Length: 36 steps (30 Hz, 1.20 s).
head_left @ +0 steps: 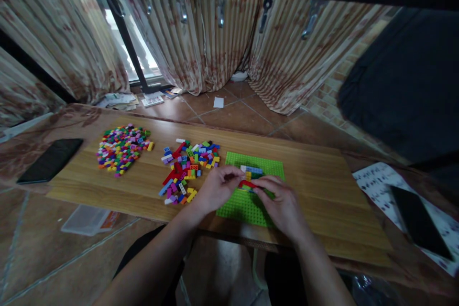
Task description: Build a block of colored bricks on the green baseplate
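Observation:
A long red toy brick (247,183) is held just above the green baseplate (244,213), between my two hands. My right hand (283,198) pinches its right end with thumb and fingers. At the other end, my left hand (220,186) has its thumb and fingertips closed on it, partly hiding that end. Beneath and behind the fingers, a small cluster of built bricks (254,170) in light blue, white and yellow stands on the baseplate. My hands cover part of this cluster.
Left of the baseplate lie loose mixed bricks (193,167), with a denser brick pile (124,148) farther left on the wooden board (322,191). A black tablet (50,160) lies at far left. At right, a dark phone-like device (419,220) rests on a printed sheet (380,179).

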Available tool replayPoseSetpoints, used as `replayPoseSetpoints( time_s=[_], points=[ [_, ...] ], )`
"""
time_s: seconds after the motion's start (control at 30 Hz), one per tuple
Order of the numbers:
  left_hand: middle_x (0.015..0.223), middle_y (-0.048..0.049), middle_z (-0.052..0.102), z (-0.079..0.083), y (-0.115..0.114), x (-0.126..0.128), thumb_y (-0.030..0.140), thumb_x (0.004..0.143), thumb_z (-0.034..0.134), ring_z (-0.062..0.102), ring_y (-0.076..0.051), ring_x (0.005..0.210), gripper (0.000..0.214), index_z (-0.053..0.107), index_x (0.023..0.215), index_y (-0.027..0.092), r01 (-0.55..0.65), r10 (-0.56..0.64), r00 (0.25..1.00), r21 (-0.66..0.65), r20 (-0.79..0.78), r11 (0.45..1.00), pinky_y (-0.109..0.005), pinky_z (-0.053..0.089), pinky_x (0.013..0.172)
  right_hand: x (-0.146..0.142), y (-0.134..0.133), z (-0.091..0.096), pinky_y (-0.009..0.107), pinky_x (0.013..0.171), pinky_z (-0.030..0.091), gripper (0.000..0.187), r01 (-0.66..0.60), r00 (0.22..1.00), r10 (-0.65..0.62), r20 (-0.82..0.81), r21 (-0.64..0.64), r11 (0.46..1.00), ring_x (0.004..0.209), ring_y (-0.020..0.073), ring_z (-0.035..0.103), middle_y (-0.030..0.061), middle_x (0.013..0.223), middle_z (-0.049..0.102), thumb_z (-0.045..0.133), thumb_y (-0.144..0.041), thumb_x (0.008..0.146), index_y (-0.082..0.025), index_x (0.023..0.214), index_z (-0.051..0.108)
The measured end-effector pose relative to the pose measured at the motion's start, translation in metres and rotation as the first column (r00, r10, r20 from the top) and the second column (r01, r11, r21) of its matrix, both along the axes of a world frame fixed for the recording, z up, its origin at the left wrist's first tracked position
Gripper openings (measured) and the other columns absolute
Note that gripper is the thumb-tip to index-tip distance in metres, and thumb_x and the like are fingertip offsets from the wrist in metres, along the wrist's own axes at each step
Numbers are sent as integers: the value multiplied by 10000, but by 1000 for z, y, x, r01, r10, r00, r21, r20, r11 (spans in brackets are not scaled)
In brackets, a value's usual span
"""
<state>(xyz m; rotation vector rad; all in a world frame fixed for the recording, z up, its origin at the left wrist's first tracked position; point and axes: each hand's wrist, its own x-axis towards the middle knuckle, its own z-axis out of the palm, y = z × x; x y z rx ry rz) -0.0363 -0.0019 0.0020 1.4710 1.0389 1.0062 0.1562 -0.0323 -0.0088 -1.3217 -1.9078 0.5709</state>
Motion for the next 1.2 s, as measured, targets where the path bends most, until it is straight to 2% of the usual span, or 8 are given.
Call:
replayPoseSetpoints(
  time_s=[0.2, 0.3, 0.4, 0.53, 0.7, 0.87, 1.03, 1.2],
  points=[
    [848, -38, 719, 1, -2, -3, 65, 761, 561, 641, -155, 802, 201, 719, 842, 160, 88, -59, 970, 114, -235, 990, -267, 484, 769, 2, 2, -6, 382, 803, 509, 187, 0, 995, -5, 102, 49, 999, 895, 211, 604, 37, 917, 687, 567, -296, 906, -276, 976, 738],
    [845, -38, 715, 0, -2, -3, 45, 759, 534, 636, -152, 794, 228, 714, 849, 152, 120, -81, 957, 126, -279, 985, -258, 477, 748, 0, 2, -7, 381, 799, 500, 167, 8, 995, -14, 94, 66, 998, 888, 211, 589, 39, 910, 686, 586, -276, 901, -271, 959, 743],
    [828, -34, 711, -1, -2, -3, 36, 750, 517, 633, -150, 779, 243, 714, 840, 147, 103, -60, 951, 129, -304, 986, -251, 468, 733, -1, 2, -7, 370, 788, 494, 148, 11, 997, -16, 81, 66, 998, 882, 209, 582, 39, 904, 681, 604, -260, 893, -265, 933, 746],
    [792, -21, 704, -1, -1, -3, 46, 757, 496, 624, -141, 750, 254, 717, 828, 149, 104, -75, 954, 84, -291, 991, -238, 457, 708, -1, 1, -6, 372, 793, 488, 138, 21, 997, -25, 73, 57, 998, 885, 210, 578, 36, 895, 674, 615, -261, 887, -271, 922, 748],
    [734, -17, 676, -3, 0, -2, 152, 824, 500, 565, -125, 663, 215, 714, 835, 136, 68, -67, 970, -2, -235, 998, -220, 422, 610, -2, 1, -5, 369, 782, 479, 134, 24, 996, -30, 87, 62, 998, 870, 208, 567, 34, 874, 669, 620, -246, 883, -266, 900, 752],
    [703, -14, 657, -4, 2, 0, 240, 829, 564, 544, -121, 646, 186, 709, 789, 130, 42, -44, 972, -16, -229, 999, -225, 408, 608, -2, 0, -2, 363, 762, 470, 144, 12, 993, -22, 113, 90, 996, 856, 210, 554, 42, 858, 661, 609, -245, 891, -250, 890, 753],
    [696, -15, 667, -3, 1, 3, 211, 807, 590, 560, -122, 649, 149, 706, 760, 131, 16, -20, 975, -20, -222, 1000, -231, 414, 628, -3, 0, -1, 357, 743, 463, 158, -7, 993, -6, 120, 109, 994, 833, 208, 544, 46, 841, 657, 598, -231, 896, -240, 876, 754],
    [710, -20, 685, -9, 1, 3, 203, 810, 585, 583, -131, 667, 150, 712, 763, 138, 6, -2, 970, 19, -243, 1000, -237, 429, 645, -3, 0, -2, 345, 735, 459, 150, -6, 995, -4, 95, 101, 995, 827, 201, 542, 37, 827, 648, 611, -214, 886, -255, 867, 755]
  ],
)
